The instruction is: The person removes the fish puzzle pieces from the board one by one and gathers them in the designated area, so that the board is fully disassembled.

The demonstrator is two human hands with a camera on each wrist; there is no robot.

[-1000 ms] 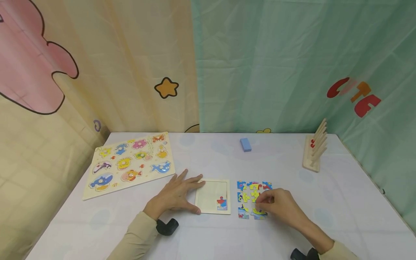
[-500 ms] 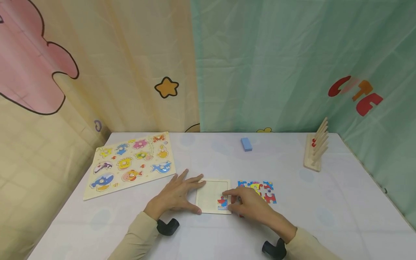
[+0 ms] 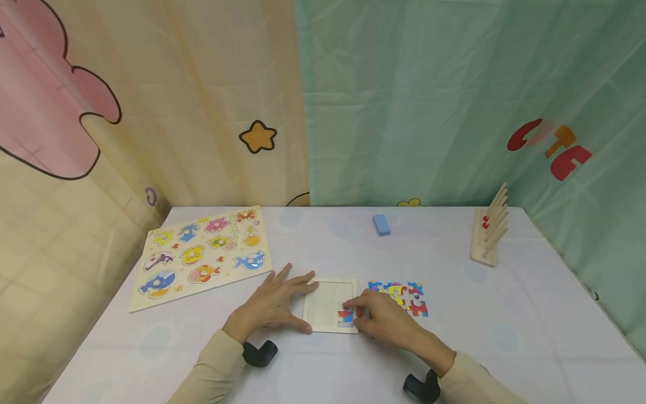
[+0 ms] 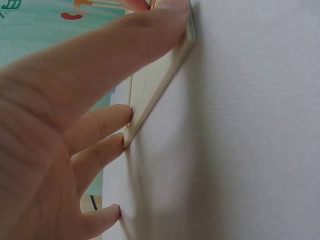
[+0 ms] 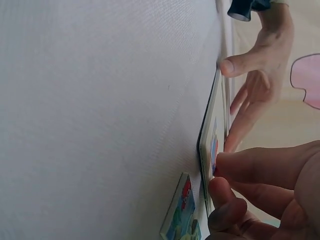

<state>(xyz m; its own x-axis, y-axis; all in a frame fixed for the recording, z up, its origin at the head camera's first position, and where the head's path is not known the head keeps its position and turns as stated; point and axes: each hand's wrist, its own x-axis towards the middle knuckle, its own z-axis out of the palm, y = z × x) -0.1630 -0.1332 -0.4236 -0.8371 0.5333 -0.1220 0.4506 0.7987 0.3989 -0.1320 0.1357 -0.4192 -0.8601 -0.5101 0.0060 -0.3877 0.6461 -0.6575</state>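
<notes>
My left hand [image 3: 276, 300] lies spread at the left side of a small wooden puzzle tray [image 3: 323, 297], thumb and fingertips touching its rim. In the left wrist view, the thumb [image 4: 115, 45] reaches over one edge and two fingertips meet the other side. A red and blue puzzle piece [image 3: 345, 320] lies in the tray's near right corner. Over the tray's right rim, just above that piece, my right hand [image 3: 386, 320] pinches a small puzzle piece, almost wholly hidden by the fingers. Several loose jigsaw pieces [image 3: 418, 308] lie right of the tray, partly covered by this hand.
A large animal peg puzzle board [image 3: 202, 255] lies at the left. Farther back is a blue block [image 3: 381, 225]. At the right stands a wooden stand [image 3: 484, 241] with slanting pegs and red beads. Curtains [image 3: 404, 112] hang behind the table.
My right hand has moved left from the loose pieces to the tray's right rim, bringing a puzzle piece; over the last half second it barely shifts. My left hand stays in place.
</notes>
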